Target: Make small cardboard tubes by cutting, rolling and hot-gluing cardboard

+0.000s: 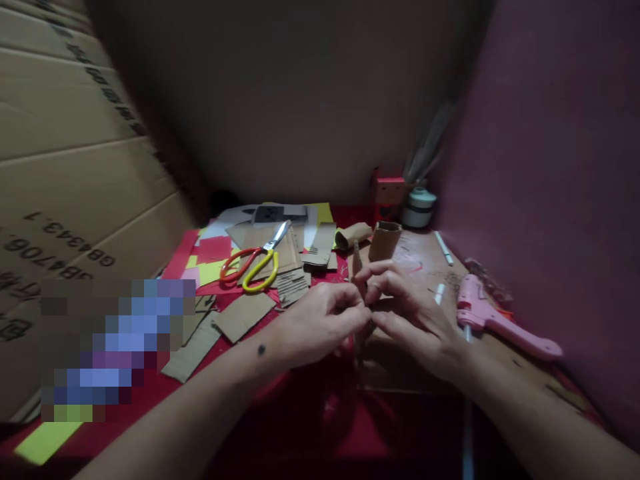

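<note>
Near the middle of the head view, my left hand (325, 323) and my right hand (413, 317) meet at their fingertips around a thin brown cardboard piece (357, 263), which stands upright between them. Both hands are closed in a pinch on it. Its lower part is dim and partly hidden by the fingers. Just behind my right hand stands an open cardboard tube (385, 241), with a rolled cardboard piece (354, 236) lying beside it. A cardboard board (405, 367) lies under my right hand.
Scissors (257, 260) with red and yellow handles lie on cardboard and paper scraps at the left. A pink glue gun (505, 323) and white sticks (443, 248) are at the right. A teal bottle (419, 207) and red box (390, 193) stand behind. A large carton (65, 167) rises at left.
</note>
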A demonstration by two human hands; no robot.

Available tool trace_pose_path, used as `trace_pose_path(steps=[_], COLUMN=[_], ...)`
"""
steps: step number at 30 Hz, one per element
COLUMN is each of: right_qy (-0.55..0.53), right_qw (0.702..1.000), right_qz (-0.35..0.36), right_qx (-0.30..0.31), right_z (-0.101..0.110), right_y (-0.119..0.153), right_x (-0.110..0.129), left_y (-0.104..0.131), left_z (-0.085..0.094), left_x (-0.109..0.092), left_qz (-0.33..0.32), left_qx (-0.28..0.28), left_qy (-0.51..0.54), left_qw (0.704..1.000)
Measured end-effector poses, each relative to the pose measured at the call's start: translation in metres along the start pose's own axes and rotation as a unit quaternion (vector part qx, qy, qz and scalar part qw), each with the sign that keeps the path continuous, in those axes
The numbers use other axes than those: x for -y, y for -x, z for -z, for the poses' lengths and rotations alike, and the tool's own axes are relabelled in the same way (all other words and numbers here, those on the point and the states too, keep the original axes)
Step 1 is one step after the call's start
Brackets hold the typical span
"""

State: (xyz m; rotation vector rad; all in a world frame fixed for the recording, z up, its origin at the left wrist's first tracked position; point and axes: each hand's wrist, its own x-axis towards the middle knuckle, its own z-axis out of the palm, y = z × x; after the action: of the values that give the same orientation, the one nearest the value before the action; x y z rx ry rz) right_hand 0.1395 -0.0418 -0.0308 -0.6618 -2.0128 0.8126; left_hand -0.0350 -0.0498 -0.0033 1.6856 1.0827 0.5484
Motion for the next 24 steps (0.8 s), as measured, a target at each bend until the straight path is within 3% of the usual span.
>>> trace_pose_path(steps=[5, 24], right_qy=[-0.016, 0.01], right_qw=[1.0, 0.999], right_qz=[-0.003, 0.025], right_qx=[0.003, -0.026], right_z=[0.0005, -0.0048], right_y=[-0.0004, -0.0026], right_x=[0.0025, 0.0048], left_y=[-0.0013, -0.0009], left_z=[0.0009, -0.0024], left_x=[0.0017, -0.004], left_qz=[0.005, 0.012], left_qx=[0.034, 0.01], left_qy=[0.034, 0.02], left_qw=[0.999, 1.0])
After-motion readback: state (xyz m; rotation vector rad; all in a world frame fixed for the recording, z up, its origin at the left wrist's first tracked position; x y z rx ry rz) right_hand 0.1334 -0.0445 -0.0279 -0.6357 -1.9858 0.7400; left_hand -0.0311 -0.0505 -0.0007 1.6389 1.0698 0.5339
